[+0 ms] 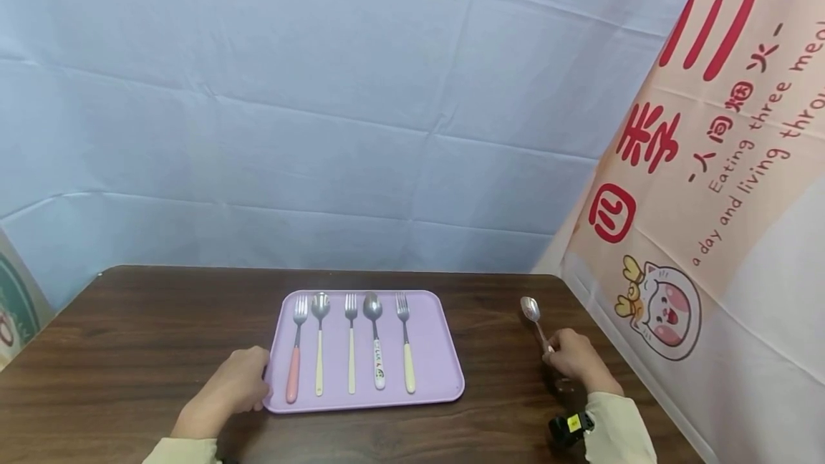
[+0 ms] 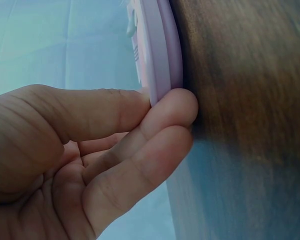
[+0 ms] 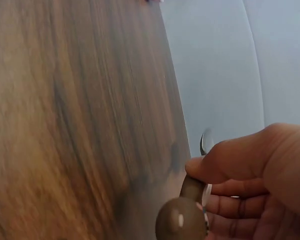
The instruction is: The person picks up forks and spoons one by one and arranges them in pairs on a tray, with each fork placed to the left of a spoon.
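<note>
A lilac tray [image 1: 438, 371] lies on the table, its left edge pinched by my left hand [image 1: 237, 380]. In the left wrist view, the thumb [image 2: 110, 110] meets the rim from one side and the fingers [image 2: 165, 115] from the other. Cutlery lies side by side on the tray: a pink-handled fork [image 1: 293, 371], a cream-handled spoon [image 1: 319, 349], a cream-handled fork [image 1: 351, 349], a spoon with a patterned white handle [image 1: 378, 356] and a yellow-handled fork [image 1: 409, 356]. Right of the tray, my right hand [image 1: 576, 356] grips a metal spoon [image 1: 530, 308] by its handle, bowl pointing away.
The dark wooden table [image 1: 167, 321] carries the tray. A pale blue cloth [image 1: 322, 127] hangs behind it, and a printed cloth [image 1: 741, 163] borders the right side. A black strap device [image 1: 570, 428] sits on my right wrist.
</note>
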A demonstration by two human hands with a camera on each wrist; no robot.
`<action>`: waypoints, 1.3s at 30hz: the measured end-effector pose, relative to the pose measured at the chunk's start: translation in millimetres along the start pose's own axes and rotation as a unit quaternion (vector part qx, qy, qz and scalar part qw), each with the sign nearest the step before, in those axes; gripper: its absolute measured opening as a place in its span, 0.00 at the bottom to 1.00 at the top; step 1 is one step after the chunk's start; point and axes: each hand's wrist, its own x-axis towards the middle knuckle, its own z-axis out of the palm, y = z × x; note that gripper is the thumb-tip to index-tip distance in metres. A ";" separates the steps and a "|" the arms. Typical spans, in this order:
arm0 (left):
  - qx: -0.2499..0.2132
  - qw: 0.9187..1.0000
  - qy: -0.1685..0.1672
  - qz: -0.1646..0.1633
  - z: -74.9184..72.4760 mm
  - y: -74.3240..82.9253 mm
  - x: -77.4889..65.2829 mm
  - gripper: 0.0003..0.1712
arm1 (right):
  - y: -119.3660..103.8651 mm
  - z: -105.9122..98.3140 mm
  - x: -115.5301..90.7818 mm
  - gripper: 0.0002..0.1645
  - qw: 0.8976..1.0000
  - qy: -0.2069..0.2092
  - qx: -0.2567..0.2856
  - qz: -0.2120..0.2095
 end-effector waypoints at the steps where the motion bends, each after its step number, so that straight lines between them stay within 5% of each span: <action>1: 0.000 1.000 0.000 0.002 0.2 0.1 -0.1 0.09 | -2.0 1.1 -0.4 0.04 1.000 -0.001 0.002 0.000; 9: 0.003 1.000 -0.001 0.000 1.1 -0.2 0.1 0.08 | -22.3 5.9 -2.4 0.05 1.000 0.001 0.022 -0.015; 20: 0.004 1.000 -0.003 -0.001 0.2 0.0 -0.1 0.08 | -43.2 14.7 -2.2 0.09 0.995 -0.008 0.088 0.037; 39: 0.002 1.000 -0.004 -0.003 -0.3 0.4 -0.5 0.07 | -82.0 44.7 -0.3 0.07 0.995 0.001 0.102 0.008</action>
